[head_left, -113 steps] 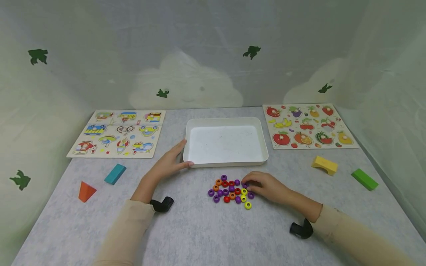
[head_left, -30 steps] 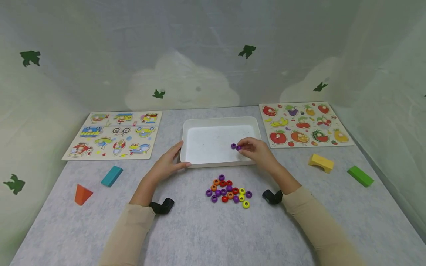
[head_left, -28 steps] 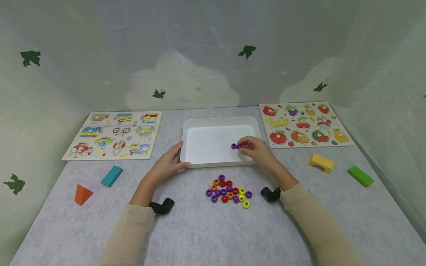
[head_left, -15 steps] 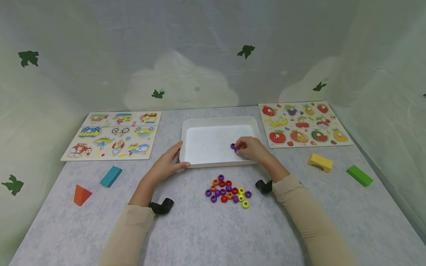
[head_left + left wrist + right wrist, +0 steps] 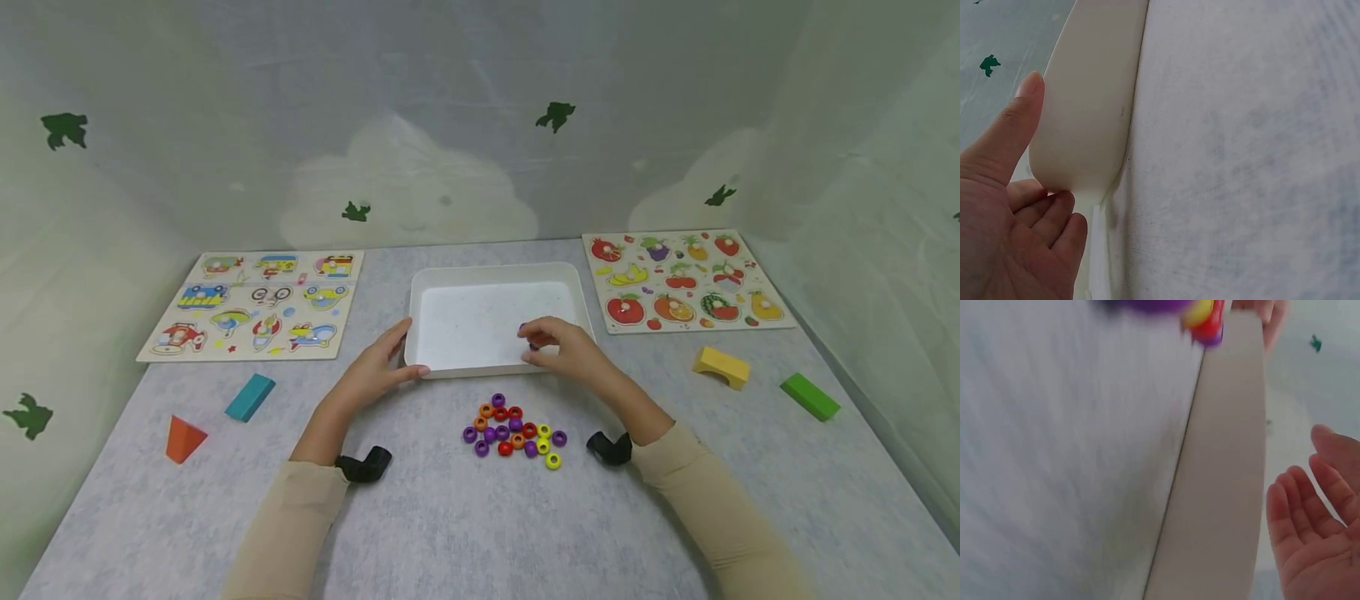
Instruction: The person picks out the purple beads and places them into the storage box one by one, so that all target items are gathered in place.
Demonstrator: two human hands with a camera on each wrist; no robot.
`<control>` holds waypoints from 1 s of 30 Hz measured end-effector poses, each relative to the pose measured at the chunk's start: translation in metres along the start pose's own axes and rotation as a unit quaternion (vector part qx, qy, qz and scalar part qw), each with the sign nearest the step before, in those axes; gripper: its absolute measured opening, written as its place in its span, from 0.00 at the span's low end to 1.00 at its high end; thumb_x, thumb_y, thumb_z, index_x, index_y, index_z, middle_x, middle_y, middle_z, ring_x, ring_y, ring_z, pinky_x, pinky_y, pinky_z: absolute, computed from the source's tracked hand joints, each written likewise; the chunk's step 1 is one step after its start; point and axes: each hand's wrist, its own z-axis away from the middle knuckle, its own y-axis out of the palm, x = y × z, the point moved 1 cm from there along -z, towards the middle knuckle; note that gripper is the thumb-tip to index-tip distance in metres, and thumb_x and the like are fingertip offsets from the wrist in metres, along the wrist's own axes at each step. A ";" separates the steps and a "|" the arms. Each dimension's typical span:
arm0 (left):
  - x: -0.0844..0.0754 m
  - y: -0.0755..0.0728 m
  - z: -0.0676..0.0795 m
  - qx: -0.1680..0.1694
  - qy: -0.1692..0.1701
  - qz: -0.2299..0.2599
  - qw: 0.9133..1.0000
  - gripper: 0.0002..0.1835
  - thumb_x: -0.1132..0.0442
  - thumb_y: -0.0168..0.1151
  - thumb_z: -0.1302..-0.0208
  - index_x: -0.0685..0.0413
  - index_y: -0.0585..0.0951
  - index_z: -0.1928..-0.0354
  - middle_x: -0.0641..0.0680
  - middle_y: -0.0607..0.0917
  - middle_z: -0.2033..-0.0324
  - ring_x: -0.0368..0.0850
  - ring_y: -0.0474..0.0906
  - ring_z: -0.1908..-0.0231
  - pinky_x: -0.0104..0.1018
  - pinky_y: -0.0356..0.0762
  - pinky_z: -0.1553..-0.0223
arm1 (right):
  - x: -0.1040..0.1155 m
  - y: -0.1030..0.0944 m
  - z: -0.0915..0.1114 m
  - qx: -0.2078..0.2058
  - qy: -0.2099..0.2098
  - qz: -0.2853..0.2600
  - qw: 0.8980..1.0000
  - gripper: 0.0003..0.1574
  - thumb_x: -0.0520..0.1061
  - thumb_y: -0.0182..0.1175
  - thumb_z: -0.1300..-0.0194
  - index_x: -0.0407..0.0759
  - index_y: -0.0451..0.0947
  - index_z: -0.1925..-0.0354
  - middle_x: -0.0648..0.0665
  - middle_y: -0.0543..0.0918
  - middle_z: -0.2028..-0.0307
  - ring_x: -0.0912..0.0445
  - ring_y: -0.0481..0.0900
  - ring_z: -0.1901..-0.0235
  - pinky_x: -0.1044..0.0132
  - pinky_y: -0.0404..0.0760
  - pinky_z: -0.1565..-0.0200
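A white tray [image 5: 495,317] lies in the middle of the table. My left hand [image 5: 375,367] holds its near left corner, thumb on the front wall and fingers at the side, as the left wrist view shows at the tray wall [image 5: 1085,106]. Over the tray's near right part is my right hand [image 5: 570,352], thumb and fingers parted. Two purple beads [image 5: 533,345] in the tray are mostly hidden by its fingers. In the right wrist view the right hand [image 5: 1322,525] has nothing between its fingers. A cluster of purple, red, orange and yellow beads [image 5: 516,425] lies in front of the tray.
A vehicle puzzle board [image 5: 255,308] lies back left, a fruit puzzle board [image 5: 686,283] back right. An orange block [image 5: 183,439] and a blue block [image 5: 251,397] are at left. At right are a yellow arch block [image 5: 722,367] and a green block [image 5: 811,397].
My right hand carried a purple bead from the cluster into the tray, set it beside another purple bead and let go, drawing back slightly. The left hand stays at the tray corner.
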 end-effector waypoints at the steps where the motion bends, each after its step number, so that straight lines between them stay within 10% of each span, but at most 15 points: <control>1: 0.000 0.000 0.000 -0.001 0.000 0.000 1.000 0.50 0.39 0.58 0.61 0.46 0.45 0.38 0.51 0.47 0.39 0.47 0.46 0.41 0.41 0.49 0.43 | 0.004 0.003 0.004 0.007 -0.014 -0.008 1.000 0.19 0.42 0.59 0.51 0.39 0.71 0.58 0.42 0.74 0.61 0.50 0.71 0.61 0.63 0.71 0.56; 12: 0.000 -0.001 -0.001 -0.002 0.010 0.001 1.000 0.50 0.40 0.58 0.60 0.47 0.46 0.38 0.52 0.48 0.39 0.47 0.46 0.41 0.41 0.49 0.44 | 0.002 0.043 0.022 0.101 -0.045 -0.024 0.994 0.12 0.40 0.55 0.46 0.44 0.74 0.60 0.53 0.75 0.62 0.63 0.71 0.62 0.70 0.71 0.59; 24: 0.001 0.000 0.000 -0.002 0.008 0.009 1.000 0.50 0.40 0.58 0.61 0.48 0.46 0.38 0.52 0.47 0.39 0.46 0.45 0.41 0.40 0.49 0.43 | 0.005 0.053 0.016 0.116 -0.024 0.050 0.992 0.11 0.41 0.56 0.47 0.48 0.76 0.62 0.57 0.75 0.64 0.66 0.70 0.63 0.73 0.71 0.61; 30: 0.000 0.001 0.000 -0.002 0.004 0.009 1.000 0.50 0.40 0.58 0.60 0.47 0.45 0.38 0.51 0.47 0.39 0.46 0.45 0.41 0.40 0.49 0.43 | 0.014 0.036 0.016 0.082 -0.033 -0.006 0.996 0.12 0.43 0.55 0.46 0.44 0.74 0.61 0.56 0.74 0.65 0.64 0.71 0.67 0.73 0.73 0.63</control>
